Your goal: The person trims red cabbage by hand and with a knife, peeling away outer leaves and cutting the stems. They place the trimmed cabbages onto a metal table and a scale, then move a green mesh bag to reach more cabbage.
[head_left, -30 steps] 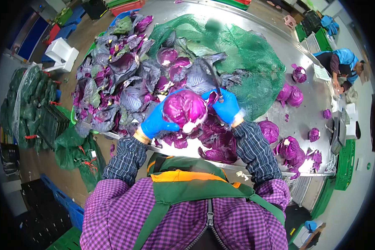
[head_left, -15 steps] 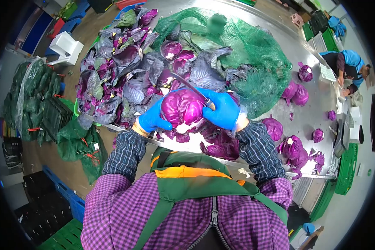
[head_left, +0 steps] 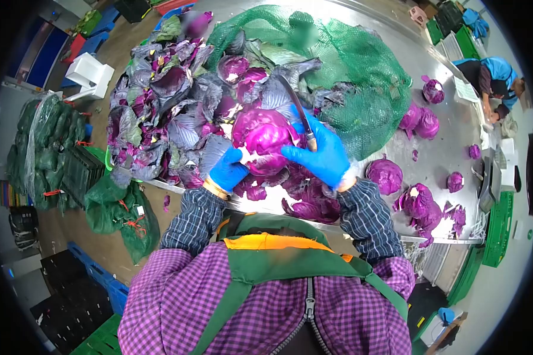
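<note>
A shiny red cabbage (head_left: 265, 139) sits in front of me, its pale cut stem side toward my left. My left hand (head_left: 228, 171), in a blue glove, has its fingers closed at the cabbage's lower left edge, by the white part. My right hand (head_left: 324, 152), also gloved in blue, grips a knife (head_left: 294, 99) with a dark curved blade pointing up and away. The right thumb presses on the cabbage's right side. Loose outer leaves (head_left: 311, 207) lie on the metal table just below the cabbage.
A large heap of trimmed cabbage leaves (head_left: 166, 112) spreads to the left. Behind lies a green mesh bag (head_left: 361, 77). Several cabbages (head_left: 385, 176) stand on the metal table (head_left: 438, 127) at right. A co-worker (head_left: 494, 83) in blue is at the far right.
My left hand has shifted from cupping the cabbage's side to its lower left edge. The knife has swung more upright, and my right hand has turned with its thumb on the cabbage.
</note>
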The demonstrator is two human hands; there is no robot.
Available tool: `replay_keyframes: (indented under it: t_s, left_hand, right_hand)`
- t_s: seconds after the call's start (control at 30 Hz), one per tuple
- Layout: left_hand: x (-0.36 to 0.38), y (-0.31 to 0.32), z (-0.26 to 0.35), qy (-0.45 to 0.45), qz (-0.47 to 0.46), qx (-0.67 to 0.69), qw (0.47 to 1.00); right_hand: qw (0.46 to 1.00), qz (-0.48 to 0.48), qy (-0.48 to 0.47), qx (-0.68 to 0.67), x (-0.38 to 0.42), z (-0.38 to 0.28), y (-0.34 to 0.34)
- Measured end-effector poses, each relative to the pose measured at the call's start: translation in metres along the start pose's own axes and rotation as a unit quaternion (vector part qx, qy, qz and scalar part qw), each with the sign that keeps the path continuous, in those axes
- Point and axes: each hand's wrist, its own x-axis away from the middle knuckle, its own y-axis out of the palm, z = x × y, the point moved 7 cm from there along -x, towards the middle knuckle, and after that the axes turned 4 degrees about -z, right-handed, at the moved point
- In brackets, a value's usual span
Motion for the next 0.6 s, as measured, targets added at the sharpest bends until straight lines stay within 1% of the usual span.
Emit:
replay_keyframes:
  t_s: [0.03,0.07,0.1,0.13,0.17,0.2,0.23,0.27,0.3,0.33,0.37,0.4,0.43,0.5,0.53,0.57,0.6]
  left_hand:
    - [-0.005,-0.022,-0.003,-0.002,-0.001,0.000,1.000]
    - [-0.010,-0.043,-0.002,0.013,-0.153,0.047,0.987]
    - [-0.005,-0.047,0.002,0.029,-0.301,0.092,0.949]
    - [0.005,-0.035,0.006,0.074,-0.284,0.091,0.951]
    - [0.006,-0.055,0.011,0.053,-0.169,0.035,0.984]
    - [0.005,-0.059,0.008,0.025,-0.155,-0.043,0.987]
    - [0.007,-0.065,0.009,-0.003,-0.139,-0.120,0.983]
    - [0.011,-0.037,0.014,0.004,-0.142,-0.147,0.979]
    - [0.013,-0.009,0.019,0.009,-0.145,-0.174,0.974]
    - [0.017,0.006,0.022,-0.021,-0.114,-0.196,0.974]
    - [0.015,0.021,0.023,-0.023,-0.114,-0.198,0.973]
    - [0.011,0.037,0.022,-0.012,-0.137,-0.216,0.967]
    - [0.009,0.047,0.021,-0.001,-0.161,-0.234,0.959]
    - [0.004,0.039,0.019,-0.006,-0.170,-0.220,0.960]
    - [0.002,0.035,0.019,-0.004,-0.179,-0.252,0.951]
    - [0.002,0.035,0.018,-0.002,-0.187,-0.283,0.941]
    - [0.001,0.032,0.017,0.006,-0.169,-0.333,0.927]
  right_hand:
    - [0.999,-0.011,-0.023,0.035,-0.002,-0.003,0.001]
    - [0.984,-0.008,0.159,-0.075,-0.001,0.012,-0.009]
    - [0.970,0.009,0.172,-0.174,-0.001,0.042,-0.021]
    - [0.969,0.013,0.208,-0.134,0.000,0.062,-0.035]
    - [0.965,0.016,0.244,-0.092,-0.001,0.068,-0.043]
    - [0.965,0.014,0.244,-0.091,-0.001,0.071,-0.044]
    - [0.989,0.019,0.146,-0.028,-0.005,0.060,-0.047]
    - [0.998,0.025,0.046,0.033,-0.006,0.043,-0.045]
    - [0.998,0.023,0.048,0.031,-0.005,0.036,-0.041]
    - [0.998,-0.044,0.033,0.004,-0.005,0.018,-0.028]
    - [0.994,-0.110,0.016,-0.022,-0.003,-0.004,-0.016]
    - [0.986,-0.156,0.041,0.051,0.000,-0.026,-0.009]
    - [0.972,-0.172,0.039,0.154,0.000,-0.033,-0.006]
    - [0.967,-0.165,0.000,0.193,0.000,-0.025,-0.004]
    - [0.967,-0.165,0.000,0.192,0.001,-0.019,-0.003]
    - [0.968,-0.158,-0.019,0.195,0.002,-0.018,-0.001]
    - [0.968,-0.152,-0.040,0.197,0.002,-0.019,-0.001]
